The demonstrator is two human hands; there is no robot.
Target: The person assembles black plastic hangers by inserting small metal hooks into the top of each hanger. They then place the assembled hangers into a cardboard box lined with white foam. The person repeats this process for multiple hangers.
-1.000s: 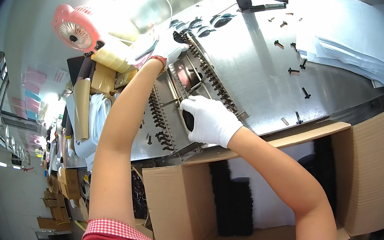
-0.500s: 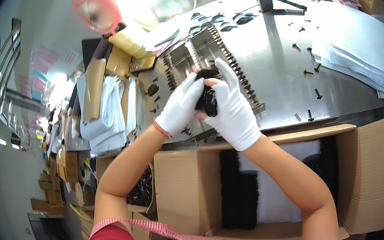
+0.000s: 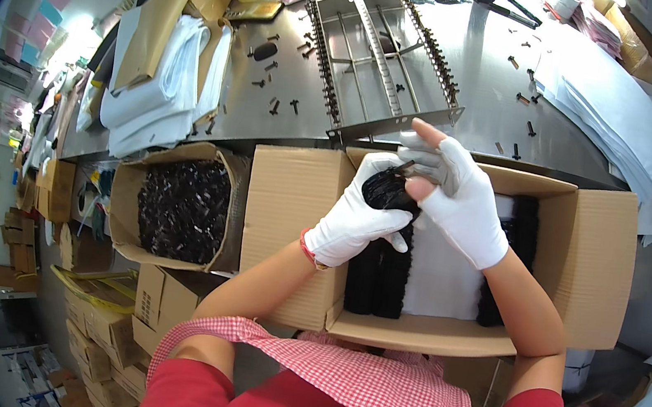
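Observation:
My left hand (image 3: 355,220), in a white glove with a red band at the wrist, is wrapped round a glossy black bundle (image 3: 384,188) above the carton. What the bundle is made of I cannot make out. A small brownish tip pokes out at its top. Just right of it is my right hand (image 3: 464,202), gloved in white with bare thumb and index tips. Its fingers are apart, the thumb close beside the bundle. Below both hands the open carton (image 3: 424,334) holds fuzzy black rows (image 3: 377,281) on either side of a white sheet (image 3: 444,278).
On the metal table stands a frame (image 3: 380,57) with toothed rows along its long sides. Small dark T-shaped pieces (image 3: 275,106) lie around it. A box (image 3: 183,208) full of glossy black pieces is at the left. Paper stacks (image 3: 168,81) flank the table.
My view has tilted down, showing more of the carton. Both hands have come back from the metal frame to over the carton, and my right hand has separated from the black bundle.

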